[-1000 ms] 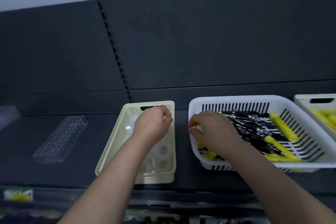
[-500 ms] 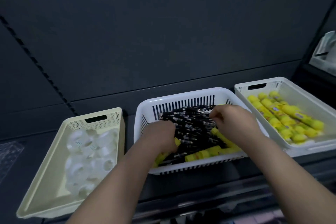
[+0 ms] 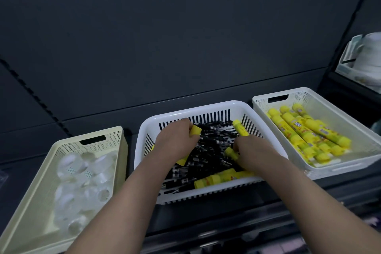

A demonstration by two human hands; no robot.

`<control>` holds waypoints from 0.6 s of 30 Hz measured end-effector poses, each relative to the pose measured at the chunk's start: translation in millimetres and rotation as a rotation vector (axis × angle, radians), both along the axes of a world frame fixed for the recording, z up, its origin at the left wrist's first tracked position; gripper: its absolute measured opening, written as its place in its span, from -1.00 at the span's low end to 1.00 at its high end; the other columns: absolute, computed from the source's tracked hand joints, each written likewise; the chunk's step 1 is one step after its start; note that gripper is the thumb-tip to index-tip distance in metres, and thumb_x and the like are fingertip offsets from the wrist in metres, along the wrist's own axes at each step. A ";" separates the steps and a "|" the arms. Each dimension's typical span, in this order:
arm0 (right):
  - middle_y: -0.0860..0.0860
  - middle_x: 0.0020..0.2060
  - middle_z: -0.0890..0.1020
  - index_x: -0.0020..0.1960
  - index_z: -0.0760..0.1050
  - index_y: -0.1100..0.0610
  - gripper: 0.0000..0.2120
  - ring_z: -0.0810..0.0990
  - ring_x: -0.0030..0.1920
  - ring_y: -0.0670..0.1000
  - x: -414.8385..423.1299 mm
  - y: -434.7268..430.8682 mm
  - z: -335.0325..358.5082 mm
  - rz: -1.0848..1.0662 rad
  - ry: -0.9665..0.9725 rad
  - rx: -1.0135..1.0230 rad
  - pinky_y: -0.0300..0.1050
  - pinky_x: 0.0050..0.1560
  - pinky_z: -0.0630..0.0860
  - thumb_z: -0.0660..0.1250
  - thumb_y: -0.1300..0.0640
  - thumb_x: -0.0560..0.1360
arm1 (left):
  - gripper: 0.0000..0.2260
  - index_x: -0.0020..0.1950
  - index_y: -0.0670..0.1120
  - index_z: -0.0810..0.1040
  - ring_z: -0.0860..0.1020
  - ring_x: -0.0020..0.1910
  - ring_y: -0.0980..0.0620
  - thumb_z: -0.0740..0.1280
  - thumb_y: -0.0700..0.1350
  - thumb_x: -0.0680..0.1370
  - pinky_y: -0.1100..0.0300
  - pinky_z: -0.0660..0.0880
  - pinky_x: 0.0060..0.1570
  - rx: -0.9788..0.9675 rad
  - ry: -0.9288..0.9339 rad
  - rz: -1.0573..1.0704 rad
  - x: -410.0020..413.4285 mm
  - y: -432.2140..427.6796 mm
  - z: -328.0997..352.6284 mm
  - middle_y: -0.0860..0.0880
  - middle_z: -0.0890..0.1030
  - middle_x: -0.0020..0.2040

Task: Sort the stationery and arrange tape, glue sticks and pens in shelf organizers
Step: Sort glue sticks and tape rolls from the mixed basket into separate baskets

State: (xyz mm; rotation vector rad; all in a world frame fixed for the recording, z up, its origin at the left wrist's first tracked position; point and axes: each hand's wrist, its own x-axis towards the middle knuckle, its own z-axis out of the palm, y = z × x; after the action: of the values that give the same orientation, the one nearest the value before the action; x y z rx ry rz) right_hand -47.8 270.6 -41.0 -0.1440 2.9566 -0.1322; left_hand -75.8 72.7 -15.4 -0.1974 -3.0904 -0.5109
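Cream tray (image 3: 115, 132), far left, holds only tape rolls (image 3: 70, 163). The middle basket (image 3: 191, 107) is a mix of black pens (image 3: 214, 146) and stray glue. My left hand (image 3: 175, 143) is curled round a yellow stick (image 3: 195, 130) and my right hand (image 3: 255, 153) grips a second stick (image 3: 230, 152). The hands are apart, each culling a stray. Right tray (image 3: 309, 91) has the sorted glue sticks (image 3: 305, 132), so I judge both strays belong there.

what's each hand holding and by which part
Left hand grips a yellow plastic glue stick round its middle; right hand grips a second glue stick by one end.
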 end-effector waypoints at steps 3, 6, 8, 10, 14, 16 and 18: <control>0.00 -0.19 0.51 0.13 0.44 0.10 -0.77 0.53 -0.19 0.06 0.0 0.0 0.8 0.016 -0.018 -0.034 -0.09 -0.24 0.50 0.31 0.13 0.48 | -0.81 0.10 0.00 0.48 0.53 -0.05 0.00 0.27 0.03 0.54 0.06 0.53 -0.09 0.024 0.004 -0.014 2.4 1.5 -2.6 0.05 0.58 0.00; -0.03 -0.24 0.55 0.27 0.32 0.05 -0.56 0.53 -0.24 0.02 -0.1 4.3 8.7 -0.031 0.067 -0.195 -0.13 -0.38 0.43 0.34 0.09 0.43 | -0.82 0.09 -0.01 0.49 0.54 -0.05 0.00 0.27 0.03 0.54 0.02 0.54 -0.07 0.051 0.031 0.000 2.9 0.5 -1.9 0.05 0.59 -0.01; -0.09 -0.32 0.51 0.26 0.32 -0.04 -0.51 0.51 -0.29 -0.01 -0.5 6.6 18.9 -0.045 0.179 -0.338 -0.17 -0.44 0.32 0.36 0.10 0.37 | -0.82 0.08 -0.01 0.49 0.55 -0.04 0.01 0.27 0.02 0.54 0.00 0.55 -0.06 0.087 0.045 0.001 2.3 2.3 -0.3 0.05 0.59 -0.02; -0.10 -0.32 0.52 0.10 0.41 -0.07 -0.63 0.54 -0.24 0.04 -2.4 9.9 29.8 -0.043 0.329 -0.426 -0.16 -0.40 0.33 0.34 0.13 0.33 | -0.82 0.07 0.01 0.49 0.55 -0.06 0.01 0.25 0.04 0.54 0.00 0.55 -0.08 0.122 0.065 0.000 1.3 7.5 3.8 0.07 0.59 -0.05; -0.12 -0.32 0.52 -0.09 0.40 -0.08 -0.81 0.47 -0.26 0.03 -5.8 26.5 42.7 -0.152 0.543 -0.472 -0.12 -0.34 0.29 0.34 0.07 0.34 | -0.82 0.05 0.05 0.48 0.55 -0.10 0.02 0.26 0.09 0.52 0.04 0.55 -0.15 0.188 0.155 -0.003 -4.7 30.6 17.0 0.09 0.59 -0.12; -0.14 -0.35 0.48 -0.14 0.37 -0.05 -0.83 0.44 -0.27 0.03 -7.4 43.6 42.4 -0.231 0.604 -0.546 -0.11 -0.32 0.27 0.36 0.07 0.35 | -0.81 0.07 0.04 0.48 0.56 -0.13 0.02 0.27 0.08 0.51 0.05 0.55 -0.17 0.231 0.151 -0.019 -7.9 48.8 22.9 0.08 0.61 -0.17; -0.14 -0.36 0.43 -0.17 0.34 -0.03 -0.80 0.40 -0.28 0.02 -8.1 67.8 38.9 -0.299 0.644 -0.536 -0.11 -0.31 0.23 0.37 0.08 0.35 | -0.78 0.11 0.05 0.46 0.57 -0.14 0.03 0.28 0.07 0.51 0.07 0.54 -0.18 0.254 0.127 -0.040 -10.3 70.1 25.2 0.07 0.63 -0.19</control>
State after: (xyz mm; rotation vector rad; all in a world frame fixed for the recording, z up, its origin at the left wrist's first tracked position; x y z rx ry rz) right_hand -55.8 338.4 -2.1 0.2376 3.4612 -1.1122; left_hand -86.1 142.7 9.8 -0.2768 -2.8685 -0.8480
